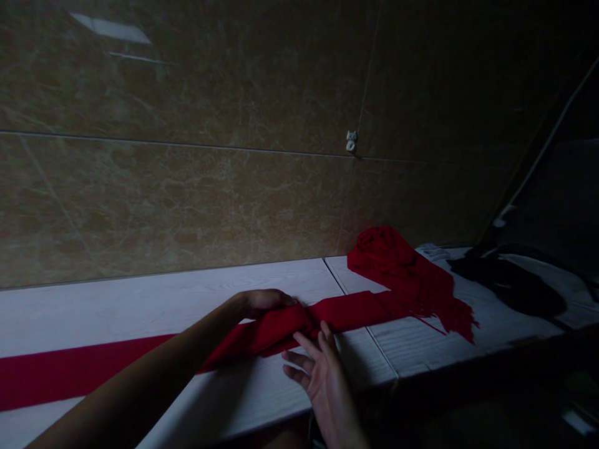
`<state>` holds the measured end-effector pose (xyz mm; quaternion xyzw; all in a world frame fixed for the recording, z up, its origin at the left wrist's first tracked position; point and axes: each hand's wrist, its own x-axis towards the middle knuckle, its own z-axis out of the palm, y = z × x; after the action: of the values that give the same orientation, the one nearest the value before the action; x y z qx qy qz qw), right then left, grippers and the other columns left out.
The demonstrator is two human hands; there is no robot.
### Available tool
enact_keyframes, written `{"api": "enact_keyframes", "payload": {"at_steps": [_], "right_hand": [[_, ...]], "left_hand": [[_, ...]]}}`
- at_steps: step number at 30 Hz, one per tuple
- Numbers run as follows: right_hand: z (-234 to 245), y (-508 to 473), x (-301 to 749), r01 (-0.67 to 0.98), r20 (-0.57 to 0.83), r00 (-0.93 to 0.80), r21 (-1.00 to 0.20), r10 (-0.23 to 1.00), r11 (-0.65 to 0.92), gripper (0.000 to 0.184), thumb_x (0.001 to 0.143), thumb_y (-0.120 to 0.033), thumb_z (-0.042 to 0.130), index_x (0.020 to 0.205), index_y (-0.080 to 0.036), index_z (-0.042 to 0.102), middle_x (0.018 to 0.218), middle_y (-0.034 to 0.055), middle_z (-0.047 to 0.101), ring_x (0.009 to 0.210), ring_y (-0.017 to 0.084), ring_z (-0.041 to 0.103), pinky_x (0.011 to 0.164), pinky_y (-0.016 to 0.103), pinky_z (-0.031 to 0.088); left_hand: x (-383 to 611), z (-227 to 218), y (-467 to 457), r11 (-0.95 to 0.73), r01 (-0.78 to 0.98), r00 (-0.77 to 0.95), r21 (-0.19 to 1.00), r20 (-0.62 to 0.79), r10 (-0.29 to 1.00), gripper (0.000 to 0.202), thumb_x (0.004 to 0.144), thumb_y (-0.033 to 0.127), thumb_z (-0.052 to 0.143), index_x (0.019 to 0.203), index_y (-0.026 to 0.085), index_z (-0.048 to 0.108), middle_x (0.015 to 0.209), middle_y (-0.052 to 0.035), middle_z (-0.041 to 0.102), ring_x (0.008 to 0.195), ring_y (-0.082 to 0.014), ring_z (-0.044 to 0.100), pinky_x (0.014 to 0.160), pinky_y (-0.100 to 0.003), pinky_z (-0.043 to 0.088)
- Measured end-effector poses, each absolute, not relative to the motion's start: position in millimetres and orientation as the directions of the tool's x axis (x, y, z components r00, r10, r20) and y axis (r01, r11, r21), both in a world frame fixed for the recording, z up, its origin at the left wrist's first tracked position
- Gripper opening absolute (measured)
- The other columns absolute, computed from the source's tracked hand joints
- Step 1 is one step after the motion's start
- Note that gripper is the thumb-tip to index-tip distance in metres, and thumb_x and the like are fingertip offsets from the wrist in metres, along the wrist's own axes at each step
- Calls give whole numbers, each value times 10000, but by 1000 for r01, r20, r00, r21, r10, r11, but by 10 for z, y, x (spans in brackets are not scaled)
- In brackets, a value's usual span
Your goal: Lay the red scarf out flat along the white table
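Observation:
A long red scarf (355,310) lies stretched across a white table (154,305), from the left edge to a bunched, fringed end (402,268) at the right. My left hand (264,302) rests on top of the scarf near its middle, fingers curled over a raised fold of the cloth. My right hand (322,374) lies just in front of the scarf, palm up, fingers spread, the fingertips touching the cloth's near edge.
A brown marbled tile wall (210,187) rises right behind the table. A black cloth (510,284) lies on the table's far right. The table's front edge (421,371) drops into dark shadow at the lower right.

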<state>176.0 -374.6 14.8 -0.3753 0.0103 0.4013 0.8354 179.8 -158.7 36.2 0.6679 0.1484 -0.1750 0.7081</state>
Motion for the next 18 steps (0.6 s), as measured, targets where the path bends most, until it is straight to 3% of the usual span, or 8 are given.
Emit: {"api": "enact_keyframes", "payload": {"at_steps": [3,7,12,15,18], "right_hand": [[144,-3704,1724,-679,-317,686,-604,655,418,1447,394,-627,964,1557,-313,161,1419,295,531,725,268,741,636,402,576],[159,-3662,1697,-669,-309,705,-587,638,455,1429,411,-628,954,1564,-356,155,1536,297,398,678,229,729,553,355,556],[147,-3689,1723,-677,-345,724,-524,598,518,1344,413,-523,986,1536,-350,269,1554,283,374,636,202,715,484,317,541],[144,-3733,1752,-686,-367,723,-476,585,550,1144,530,-432,957,1494,-348,348,1524,224,445,669,194,721,452,272,520],[151,-3777,1767,-696,-383,718,-400,581,596,790,699,-311,840,1398,-288,473,1420,147,571,790,188,734,476,222,521]], "left_hand": [[1794,349,-1578,73,445,895,893,-441,-67,390,720,458,827,953,152,762,1004,-71,797,979,-226,722,903,-287,521],[1787,351,-1564,98,443,896,891,-434,-96,420,741,479,814,986,143,759,1000,-85,796,957,-231,732,911,-296,523],[1758,439,-1616,60,437,896,897,-429,-118,481,726,530,839,1033,168,762,1070,-85,787,1013,-242,723,953,-311,515],[1743,478,-1660,13,420,904,907,-417,-97,496,708,511,862,1078,195,762,1157,-75,769,1046,-238,711,968,-312,506],[1739,473,-1672,-26,431,900,902,-431,-59,517,676,504,883,1077,200,763,1142,-76,772,1021,-238,713,935,-311,516]]}}
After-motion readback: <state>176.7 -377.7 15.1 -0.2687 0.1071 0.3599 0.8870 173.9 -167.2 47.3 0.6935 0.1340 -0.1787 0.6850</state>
